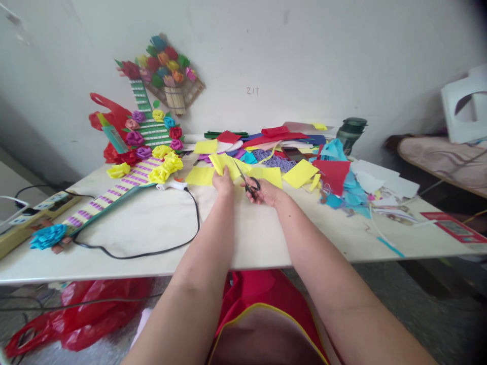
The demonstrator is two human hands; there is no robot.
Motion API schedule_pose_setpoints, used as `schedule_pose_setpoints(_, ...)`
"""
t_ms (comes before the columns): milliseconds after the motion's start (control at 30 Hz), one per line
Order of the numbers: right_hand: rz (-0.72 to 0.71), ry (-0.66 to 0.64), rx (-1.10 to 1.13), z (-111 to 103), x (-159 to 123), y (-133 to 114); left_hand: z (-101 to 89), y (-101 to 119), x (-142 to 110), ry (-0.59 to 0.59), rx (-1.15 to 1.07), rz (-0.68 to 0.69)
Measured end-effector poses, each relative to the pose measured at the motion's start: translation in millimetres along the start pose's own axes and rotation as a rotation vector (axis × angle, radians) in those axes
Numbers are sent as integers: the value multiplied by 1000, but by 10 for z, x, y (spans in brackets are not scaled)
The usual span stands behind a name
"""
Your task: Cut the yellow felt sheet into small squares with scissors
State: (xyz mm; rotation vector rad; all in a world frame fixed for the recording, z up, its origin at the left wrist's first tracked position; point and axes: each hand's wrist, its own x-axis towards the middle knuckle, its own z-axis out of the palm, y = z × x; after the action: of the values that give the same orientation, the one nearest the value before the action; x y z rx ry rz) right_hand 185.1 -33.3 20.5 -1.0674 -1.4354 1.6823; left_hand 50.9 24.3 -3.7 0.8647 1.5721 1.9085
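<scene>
Yellow sheet [217, 163], folded over, is up just left of the scissors [245, 179]. Left hand [224, 181] has its fingers clamped on that sheet. Right hand [268, 192] has its fingers wrapped around the scissors' black handles, blades aimed up-left at the sheet. Can't really tell at this size whether the blades touch it.

Further left of the scissors: white glue gun [173, 186], then yellow paper flowers [165, 168] on a striped, long-necked panel [114, 193]. Right of the scissors: loose yellow piece [300, 174], red sheet [333, 176], crumpled blue scraps [352, 191]. Beyond the scissors, back right: dark green bottle [350, 134] near the wall.
</scene>
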Motion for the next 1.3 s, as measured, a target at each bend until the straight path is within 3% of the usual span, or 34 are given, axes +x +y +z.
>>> schedule_pose_setpoints(300,1,-3,-1,12,-7,-9,-11,19,-6,-39,-42,-77)
schedule_pose_setpoints(1300,-20,19,-29,28,4,12,-10,16,12,-46,-94,-115)
